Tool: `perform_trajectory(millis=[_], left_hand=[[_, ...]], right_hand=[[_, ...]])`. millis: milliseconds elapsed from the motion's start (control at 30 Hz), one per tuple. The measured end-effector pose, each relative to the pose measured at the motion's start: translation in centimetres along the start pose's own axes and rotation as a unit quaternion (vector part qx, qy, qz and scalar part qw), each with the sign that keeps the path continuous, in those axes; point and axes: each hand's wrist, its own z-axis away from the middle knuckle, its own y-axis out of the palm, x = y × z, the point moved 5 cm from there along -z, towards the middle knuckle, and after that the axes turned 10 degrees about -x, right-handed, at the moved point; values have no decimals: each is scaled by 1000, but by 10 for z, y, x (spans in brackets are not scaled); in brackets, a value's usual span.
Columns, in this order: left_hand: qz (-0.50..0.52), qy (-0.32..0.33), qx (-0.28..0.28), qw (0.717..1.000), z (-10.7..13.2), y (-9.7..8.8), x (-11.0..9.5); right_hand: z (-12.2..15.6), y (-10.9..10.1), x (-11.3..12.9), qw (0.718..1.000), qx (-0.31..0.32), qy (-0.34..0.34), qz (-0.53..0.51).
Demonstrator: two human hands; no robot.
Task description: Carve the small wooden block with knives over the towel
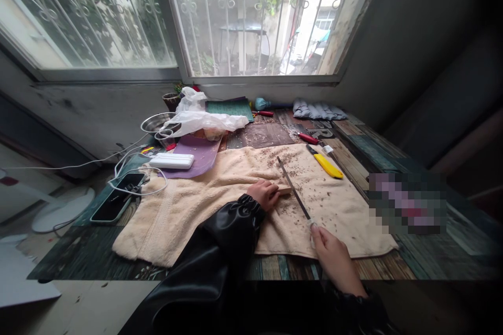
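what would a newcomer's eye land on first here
Probably the bright yellow-handled tool, toward the far right of the beige towel. Next, near the towel's middle, the left hand holds a small wooden piece while the right hand grips a slender dark tool. Beyond the table, the barred window glows brightly.

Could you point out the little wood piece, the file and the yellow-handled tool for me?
Wood piece (284,190): head view, on its exposed end.
File (299,200): head view, on its long dark blade.
Yellow-handled tool (328,165): head view, middle of its handle.
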Motion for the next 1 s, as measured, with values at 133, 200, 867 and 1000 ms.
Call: perform_trajectory(millis=[133,200,867,1000], left_hand=[[3,-1,0,1000,0,1,0],[8,-6,-4,1000,0,1,0],[47,-17,0,999,-1,2,1],[34,-25,-9,999,-2,4,4]], right_hand=[[0,-1,1,1000,-3,-2,12],[0,-2,0,1000,-1,-1,18],[0,-2,-4,998,42,-7,49],[-8,-3,3,997,31,-18,65]])
